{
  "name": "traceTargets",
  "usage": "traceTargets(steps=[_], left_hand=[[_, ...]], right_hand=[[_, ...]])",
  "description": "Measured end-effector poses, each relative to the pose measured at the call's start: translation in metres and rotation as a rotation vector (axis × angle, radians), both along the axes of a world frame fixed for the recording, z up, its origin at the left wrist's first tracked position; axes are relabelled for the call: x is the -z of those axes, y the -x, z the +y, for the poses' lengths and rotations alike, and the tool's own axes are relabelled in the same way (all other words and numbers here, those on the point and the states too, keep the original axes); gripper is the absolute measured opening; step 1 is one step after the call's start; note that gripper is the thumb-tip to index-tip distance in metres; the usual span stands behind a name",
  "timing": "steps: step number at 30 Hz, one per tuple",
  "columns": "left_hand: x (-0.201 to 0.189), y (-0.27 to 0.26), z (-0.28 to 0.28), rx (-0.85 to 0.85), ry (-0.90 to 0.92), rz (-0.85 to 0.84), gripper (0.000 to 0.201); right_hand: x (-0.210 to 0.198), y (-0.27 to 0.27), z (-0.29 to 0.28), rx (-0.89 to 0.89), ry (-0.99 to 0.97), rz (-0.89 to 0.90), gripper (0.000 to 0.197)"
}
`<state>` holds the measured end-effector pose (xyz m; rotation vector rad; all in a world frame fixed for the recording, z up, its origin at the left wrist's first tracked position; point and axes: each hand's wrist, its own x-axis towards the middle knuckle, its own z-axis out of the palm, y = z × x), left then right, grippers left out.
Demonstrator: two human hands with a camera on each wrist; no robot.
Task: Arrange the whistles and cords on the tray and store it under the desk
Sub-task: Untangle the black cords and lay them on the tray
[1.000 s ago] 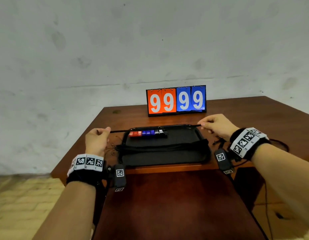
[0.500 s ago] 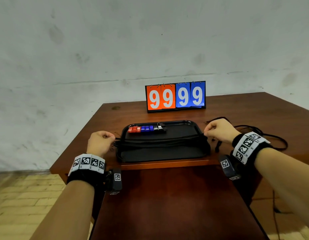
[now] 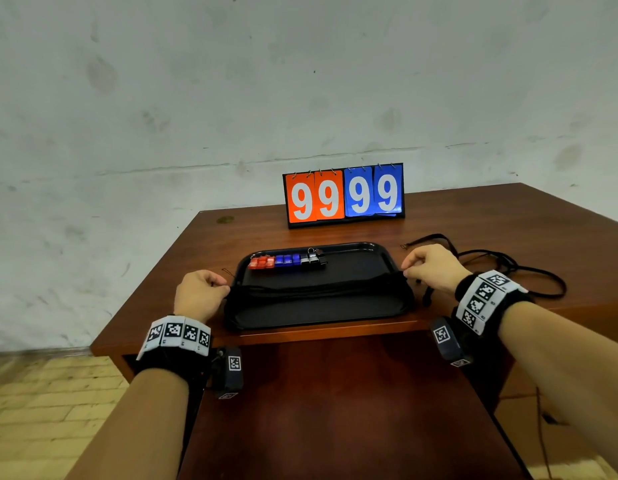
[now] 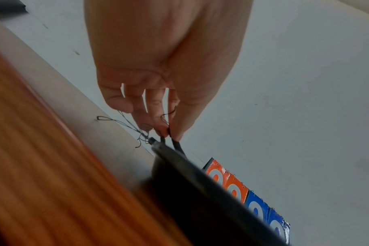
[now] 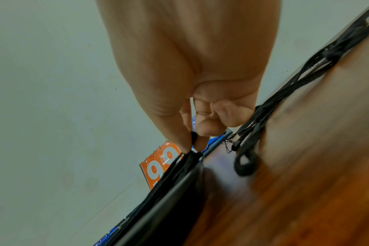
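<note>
Across tray point(image 3: 376, 252) on counter point(image 3: 491, 223), L hand point(image 3: 200, 292) & R hand point(image 3: 434, 268) each pinch an end of cord point(image 3: 318, 287), stretched between them.

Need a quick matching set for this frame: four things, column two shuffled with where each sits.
Things:
1. whistles
2. scoreboard
3. loose cords
4. stretched cord

Places:
A. on the desk, right of the tray
B. pinched at both ends by the left hand and right hand, across the tray
C. in a row along the tray's far edge
D. upright at the back of the desk

Pairs: 1-C, 2-D, 3-A, 4-B
</note>
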<state>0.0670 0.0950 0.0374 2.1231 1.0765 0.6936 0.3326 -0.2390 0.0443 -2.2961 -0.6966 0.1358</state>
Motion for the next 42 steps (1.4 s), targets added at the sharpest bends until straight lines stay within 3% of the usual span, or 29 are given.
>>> traceTargets(steps=[12,17,23,25,28,34,38,42], left_hand=[[0.002,0.004,0.002,-0.026,-0.001,0.073,0.010],[-0.008,-0.005,-0.010,0.015,-0.148,0.097,0.009],[-0.022,-0.037,-0.033,0.261,-0.244,0.477,0.032],[-0.021,-0.046,-0.037,0.305,-0.228,0.580,0.040],[-0.017,-0.051,-0.037,0.352,-0.191,0.641,0.036],[-0.013,-0.050,-0.035,0.364,-0.196,0.611,0.034],[-0.023,-0.054,-0.038,0.344,-0.216,0.595,0.032],[-0.048,-0.078,-0.062,0.397,-0.260,0.496,0.027]], right_hand=[[0.005,0.001,0.000,0.006,0.005,-0.058,0.008],[-0.005,0.010,0.011,-0.046,0.085,-0.187,0.022],[-0.027,0.037,0.050,-0.306,0.344,-0.264,0.042],[-0.027,0.041,0.060,-0.333,0.449,-0.226,0.048],[-0.022,0.042,0.068,-0.313,0.523,-0.055,0.052],[-0.020,0.039,0.067,-0.295,0.520,-0.013,0.035],[-0.022,0.036,0.061,-0.335,0.451,0.050,0.041],[-0.042,0.020,0.044,-0.321,0.240,0.147,0.038]])
